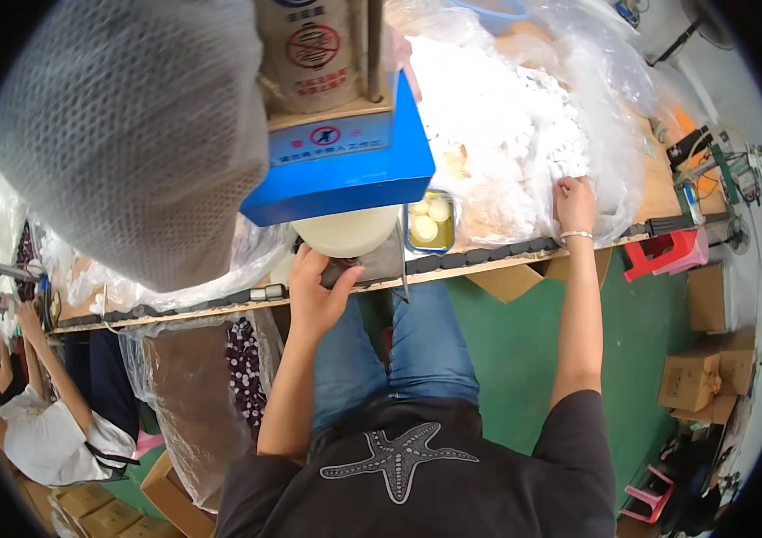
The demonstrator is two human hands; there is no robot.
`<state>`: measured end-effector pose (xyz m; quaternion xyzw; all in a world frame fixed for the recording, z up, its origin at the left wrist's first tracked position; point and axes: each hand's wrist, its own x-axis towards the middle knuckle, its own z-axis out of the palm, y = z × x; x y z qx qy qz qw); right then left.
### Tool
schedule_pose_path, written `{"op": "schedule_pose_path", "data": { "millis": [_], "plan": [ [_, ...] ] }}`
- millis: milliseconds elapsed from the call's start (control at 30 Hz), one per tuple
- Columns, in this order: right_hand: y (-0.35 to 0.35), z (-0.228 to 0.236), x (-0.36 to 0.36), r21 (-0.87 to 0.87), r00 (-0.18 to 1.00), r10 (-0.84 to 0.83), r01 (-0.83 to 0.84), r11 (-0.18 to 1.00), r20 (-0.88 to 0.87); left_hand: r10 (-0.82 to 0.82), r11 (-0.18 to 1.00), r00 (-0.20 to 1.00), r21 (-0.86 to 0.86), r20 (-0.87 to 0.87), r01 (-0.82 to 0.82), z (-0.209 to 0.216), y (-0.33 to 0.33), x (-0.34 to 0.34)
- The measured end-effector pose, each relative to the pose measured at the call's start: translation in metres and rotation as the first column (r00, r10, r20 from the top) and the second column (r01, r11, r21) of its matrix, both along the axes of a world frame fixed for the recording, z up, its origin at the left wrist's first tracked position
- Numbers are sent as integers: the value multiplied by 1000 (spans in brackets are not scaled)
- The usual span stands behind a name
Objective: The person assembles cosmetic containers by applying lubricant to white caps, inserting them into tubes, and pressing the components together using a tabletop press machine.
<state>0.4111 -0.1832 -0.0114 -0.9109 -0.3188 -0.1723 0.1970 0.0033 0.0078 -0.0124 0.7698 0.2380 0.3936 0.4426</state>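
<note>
A blue-fronted bench machine (345,184) with a pale round part (350,231) stands over the bench edge in front of me. My left hand (320,291) is just below that round part, its fingers curled and its thumb pointing inward. The fingertips are partly hidden, and what they grip cannot be made out. To the right, my right hand (575,204) is closed at the near edge of a heap of small white pieces (560,130) on clear plastic. Any piece in its fingers is too small to tell. A small tin (435,235) with pale round balls sits between my hands.
A white mesh-covered bulk (130,134) blocks the upper left. Black padding (480,257) runs along the bench edge. A clear bag with dark and white pieces (245,377) hangs lower left. Another person (63,430) works at far left. Cartons (704,381) and red stools (659,255) stand right.
</note>
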Motion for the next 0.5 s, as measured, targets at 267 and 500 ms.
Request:
{"op": "schedule_pose_path", "data": {
  "millis": [267, 500],
  "plan": [
    [37, 30, -117, 531, 818, 550, -395, 749, -167, 71, 994, 997, 85, 22, -73, 3, -3, -2],
    [73, 30, -180, 17, 701, 693, -701, 713, -165, 41, 996, 999, 84, 11, -42, 7, -2, 0]
  ]
}}
